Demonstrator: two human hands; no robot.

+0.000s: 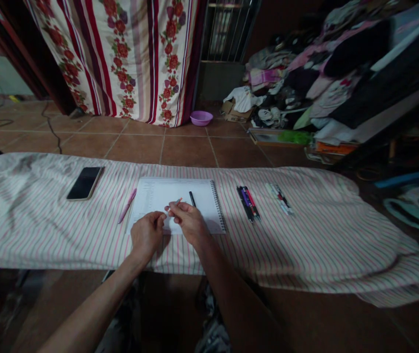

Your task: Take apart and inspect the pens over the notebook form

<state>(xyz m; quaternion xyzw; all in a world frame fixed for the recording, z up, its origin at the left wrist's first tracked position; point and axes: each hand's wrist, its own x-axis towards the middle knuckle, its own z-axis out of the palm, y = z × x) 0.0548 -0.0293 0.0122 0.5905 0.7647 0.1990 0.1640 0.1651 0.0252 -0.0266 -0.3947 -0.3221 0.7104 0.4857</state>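
Both hands are over an open spiral notebook (205, 215) with white pages. My right hand (190, 223) pinches a small, slim pen part (179, 201) with an orange end, pointing away from me. Close beside it, my left hand (147, 234) is closed, thumb against fingers; whatever it may hold is too small to make out. A short black pen piece (192, 198) rests on the page just beyond my right hand. Left of the notebook lies a pink-purple pen (127, 206).
A phone (85, 183) lies at the left on the striped cloth (315, 235) covering the table. To the right are a bundle of dark, purple and red pens (248, 203) and a group of whitish pens (280, 198). Beyond are a purple basin (201, 117) and piled clothes (305, 73).
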